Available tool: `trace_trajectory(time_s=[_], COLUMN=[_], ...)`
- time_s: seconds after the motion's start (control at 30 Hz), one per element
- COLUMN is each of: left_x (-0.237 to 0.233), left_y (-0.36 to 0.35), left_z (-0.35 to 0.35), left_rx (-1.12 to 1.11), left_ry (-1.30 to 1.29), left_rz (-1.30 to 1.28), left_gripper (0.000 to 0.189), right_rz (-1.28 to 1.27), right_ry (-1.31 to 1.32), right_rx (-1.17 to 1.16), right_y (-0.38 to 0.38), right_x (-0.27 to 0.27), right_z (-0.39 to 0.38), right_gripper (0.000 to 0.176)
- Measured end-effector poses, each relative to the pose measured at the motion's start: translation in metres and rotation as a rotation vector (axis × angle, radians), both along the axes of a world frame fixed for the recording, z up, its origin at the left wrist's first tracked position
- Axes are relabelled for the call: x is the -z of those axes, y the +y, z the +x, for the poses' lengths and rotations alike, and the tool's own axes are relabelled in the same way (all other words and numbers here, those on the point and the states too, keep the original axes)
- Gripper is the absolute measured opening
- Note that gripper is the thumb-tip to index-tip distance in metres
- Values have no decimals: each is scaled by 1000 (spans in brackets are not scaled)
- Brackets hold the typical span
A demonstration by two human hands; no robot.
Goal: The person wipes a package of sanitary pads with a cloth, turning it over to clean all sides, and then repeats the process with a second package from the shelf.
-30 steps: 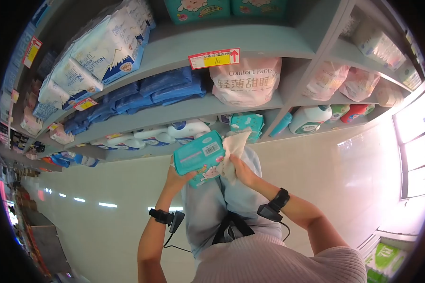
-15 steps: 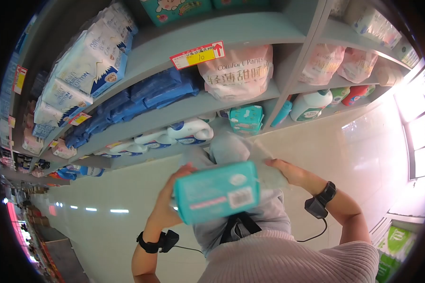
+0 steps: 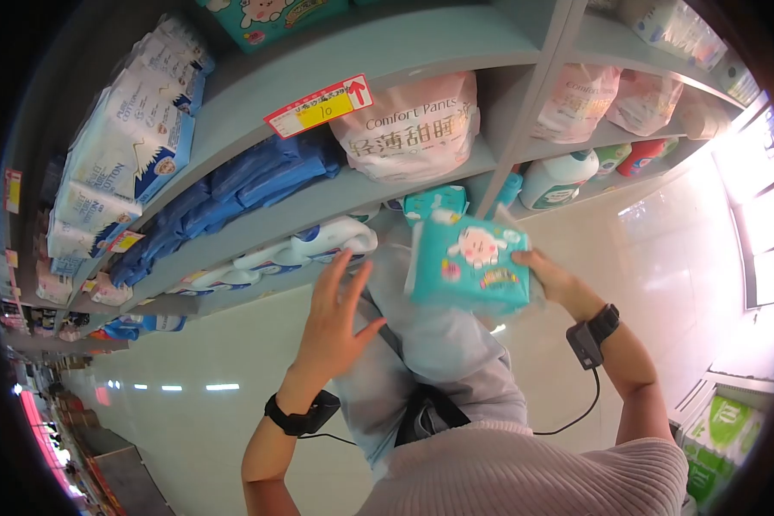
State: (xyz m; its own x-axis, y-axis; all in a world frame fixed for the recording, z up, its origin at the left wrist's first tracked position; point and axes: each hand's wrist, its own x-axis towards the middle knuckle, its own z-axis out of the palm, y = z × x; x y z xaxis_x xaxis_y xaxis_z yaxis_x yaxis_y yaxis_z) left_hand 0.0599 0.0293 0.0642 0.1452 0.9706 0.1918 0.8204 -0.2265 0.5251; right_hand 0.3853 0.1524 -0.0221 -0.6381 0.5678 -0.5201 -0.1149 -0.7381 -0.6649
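A teal plastic-wrapped pack with a white cartoon animal (image 3: 475, 262) is held at its right end by my right hand (image 3: 552, 277), above my knees and in front of the lower shelf. Clear film shows around the pack's edges. My left hand (image 3: 334, 320) is empty, its fingers spread, to the left of the pack and apart from it. Behind the held pack, another teal pack (image 3: 436, 203) stands on the bottom shelf. White jugs (image 3: 331, 241) lie along that shelf to its left.
Grey shelves (image 3: 387, 64) curve around the front. They carry a pink Comfort Pants bag (image 3: 411, 127), blue packs (image 3: 262, 176), white cotton packs (image 3: 125, 129) and a white detergent bottle (image 3: 559, 178). Green packs (image 3: 722, 434) stand at the lower right; the pale tiled floor (image 3: 215, 344) reflects lights.
The teal pack has moved right and toward the shelf and now shows its cartoon side. My left hand has let go and spread its fingers; my right hand has taken hold of it.
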Motion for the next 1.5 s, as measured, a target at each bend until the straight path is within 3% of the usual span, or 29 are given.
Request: trace_trajectory(time_s=[0.07, 0.13, 0.17, 0.23, 0.33, 0.47, 0.53, 0.83, 0.9, 1.13, 1.5], left_x=[11, 24, 31, 36, 38, 34, 33, 41, 42, 35, 40], left_y=[-2, -7, -11, -19, -25, -33, -35, -48, -50, -62, -88], left_z=[-11, -16, -17, -17, -17, -23, -27, -38, -39, -46, -49], left_rx=[-7, -13, 24, 58, 65, -24, -52, -102, -56, -101, -142], left_ry=[-41, -81, -66, -51, -50, -52, -44, -107, -110, -138, -160], left_rz=[-115, -231, -275, -321, -377, -434, -454, -406, -376, -282, -209], left_gripper=[62, 59, 58, 57, 52, 50, 50, 47, 47, 43, 42], right_rz=[46, 407, 404, 909, 1089, 1348, 1299, 1278, 1232, 1294, 1495], right_ry=[-39, -228, -227, -492, -591, -679, -591, -795, -947, -986, -969], right_rx=[113, 205, 206, 284, 264, 276, 278, 86, 89, 117, -82], right_y=[16, 26, 27, 27, 30, 55, 70, 122, 110, 102, 113], right_x=[20, 37, 55, 85, 96, 117, 124, 134, 127, 119, 119], right_z=[1, -1, -5, -19, -42, -73, -85, -90, -92, -89, -78], right_gripper=[60, 66, 66, 78, 87, 81, 83, 67, 67, 68, 67])
